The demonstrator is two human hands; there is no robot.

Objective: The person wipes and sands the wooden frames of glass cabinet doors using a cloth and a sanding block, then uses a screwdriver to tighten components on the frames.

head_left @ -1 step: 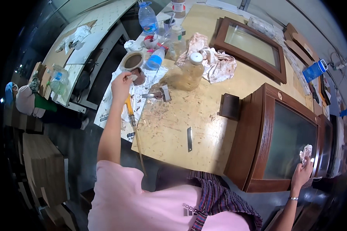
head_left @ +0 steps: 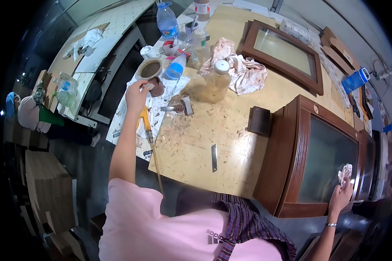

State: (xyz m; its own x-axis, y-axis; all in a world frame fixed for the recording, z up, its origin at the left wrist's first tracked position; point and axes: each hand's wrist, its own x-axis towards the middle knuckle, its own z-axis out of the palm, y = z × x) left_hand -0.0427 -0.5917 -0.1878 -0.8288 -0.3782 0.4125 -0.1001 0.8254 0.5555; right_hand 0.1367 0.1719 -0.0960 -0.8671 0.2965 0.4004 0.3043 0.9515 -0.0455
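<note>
My left hand is stretched out over the left side of the workbench, fingertips pinched on a small pale piece, perhaps folded cloth. That piece is at the rim of a small brown-stained cup. Just behind stands a round tub of brown liquid. Far to the right, my right hand grips a crumpled, stained rag. The rag is in front of the glass panel of a brown wooden cabinet; whether it touches the panel I cannot tell.
A yellow-handled tool lies below my left hand. On the workbench are a narrow blade, a dark block, a jar, stained cloths and a framed glass door. Another person is at the far left.
</note>
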